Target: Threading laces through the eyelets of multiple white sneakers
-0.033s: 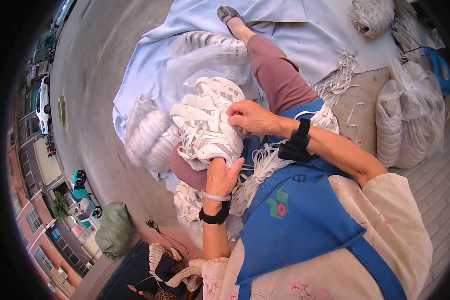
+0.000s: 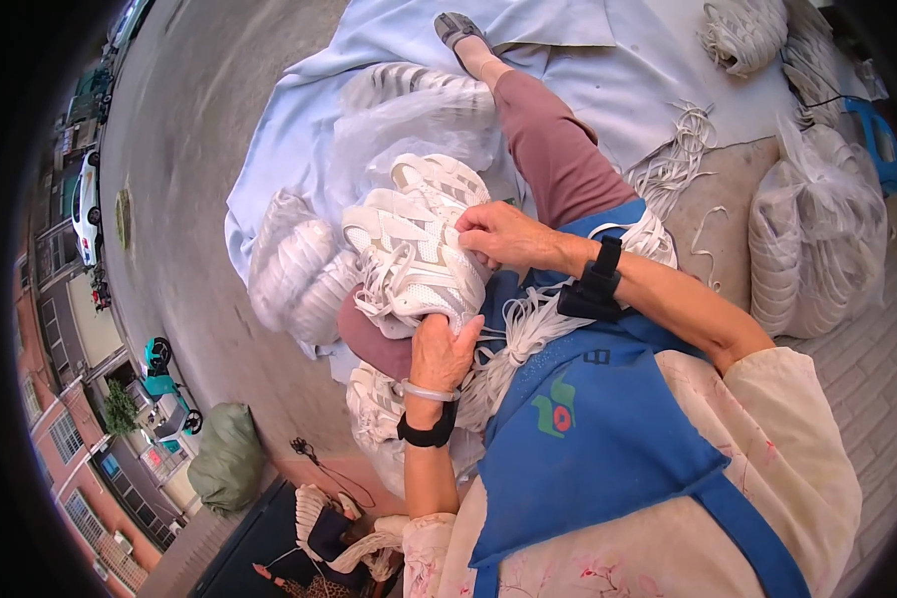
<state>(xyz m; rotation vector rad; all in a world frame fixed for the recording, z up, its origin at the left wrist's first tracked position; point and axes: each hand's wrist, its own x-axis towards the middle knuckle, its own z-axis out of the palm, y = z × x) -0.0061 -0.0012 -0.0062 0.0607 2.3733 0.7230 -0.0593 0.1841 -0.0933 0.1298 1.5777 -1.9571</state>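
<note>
Over my bent left knee lies a bundle of white and grey mesh sneaker uppers (image 2: 394, 234), with loose lace strands on its near side. My left hand (image 2: 442, 354) is wrapped round the near end of the bundle, thumb along its edge. At the bundle's right side, my right hand (image 2: 503, 234) is closed, thumb and index finger pinched at an upper's edge. Whether a lace end is in that pinch is hidden. A knotted hank of white shoelaces (image 2: 528, 329) rests on my blue apron (image 2: 608, 419), and more laces (image 2: 648, 239) drape over my right thigh.
Bagged uppers lie left of my knee (image 2: 294, 264), beyond it (image 2: 414, 125) and far right (image 2: 817, 234). Loose laces (image 2: 683, 149) trail across the pale blue cloth (image 2: 558, 90). A dark box (image 2: 259, 538) stands at lower left, near a green sack (image 2: 227, 458). Parked scooters line the street.
The bundle of uppers and my right hand have shifted very slightly to the right. Both hands keep the same hold.
</note>
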